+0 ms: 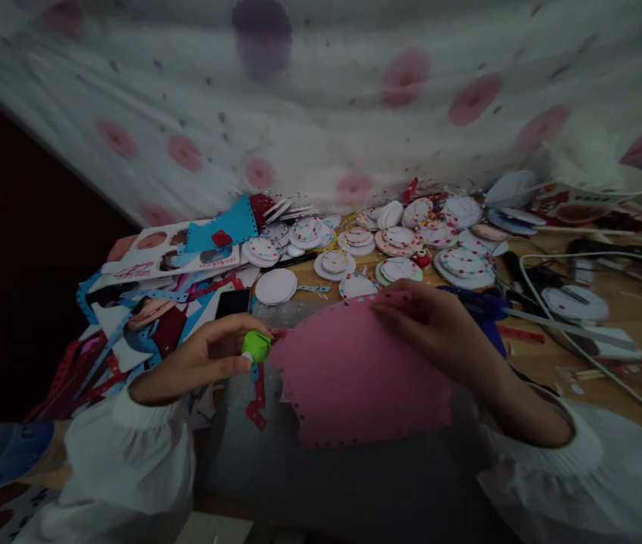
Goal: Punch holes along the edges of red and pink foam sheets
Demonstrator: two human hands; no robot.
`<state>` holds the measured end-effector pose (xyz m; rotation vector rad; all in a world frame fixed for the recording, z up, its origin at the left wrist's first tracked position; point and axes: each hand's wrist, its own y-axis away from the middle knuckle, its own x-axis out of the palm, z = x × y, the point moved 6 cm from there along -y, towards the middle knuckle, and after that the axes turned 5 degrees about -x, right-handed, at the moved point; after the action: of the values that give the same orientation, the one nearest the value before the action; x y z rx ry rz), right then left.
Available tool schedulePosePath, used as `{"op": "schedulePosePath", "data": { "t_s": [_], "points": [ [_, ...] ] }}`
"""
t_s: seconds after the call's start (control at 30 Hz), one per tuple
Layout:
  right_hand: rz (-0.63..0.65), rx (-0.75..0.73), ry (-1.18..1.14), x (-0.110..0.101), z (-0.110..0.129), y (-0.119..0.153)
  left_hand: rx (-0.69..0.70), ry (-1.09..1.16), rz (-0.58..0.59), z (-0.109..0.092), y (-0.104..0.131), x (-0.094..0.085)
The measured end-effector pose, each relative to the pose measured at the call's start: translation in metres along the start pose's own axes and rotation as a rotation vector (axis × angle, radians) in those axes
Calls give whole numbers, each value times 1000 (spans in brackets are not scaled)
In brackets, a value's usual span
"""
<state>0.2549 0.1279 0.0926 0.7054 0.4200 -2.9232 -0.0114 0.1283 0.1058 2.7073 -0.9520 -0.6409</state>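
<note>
1. Spotted cloth (321, 113): hangs behind the desk (638, 317), well beyond both hands.
2. Pink foam sheet (355, 370): lies between the hands, its edges punched with small holes; left edge meets the green punch, top edge sits under the right hand's fingers.
3. Decorated discs (355, 245): heaped on the desk, beyond the hands.
4. Right hand (439, 325): fingers pressed together, pinching the sheet's top edge.
5. Left hand (208, 355): curled around the green punch (256, 346), gripping it at the sheet's left edge.
</note>
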Motion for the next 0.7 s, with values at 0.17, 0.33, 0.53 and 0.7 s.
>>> {"op": "schedulePosePath", "data": {
  "t_s": [0.17,0.33,0.53,0.7],
  "points": [
    [0,23,-15,0,-1,1,31,181,-100,11,10,-9],
    [50,18,-63,0,-4,0,-77,102,-207,28,23,-11],
    [75,79,-156,-9,-6,3,-198,32,-223,53,35,11],
    [34,178,-202,-15,4,12,-242,-44,-164,67,14,39]
  ]
}}
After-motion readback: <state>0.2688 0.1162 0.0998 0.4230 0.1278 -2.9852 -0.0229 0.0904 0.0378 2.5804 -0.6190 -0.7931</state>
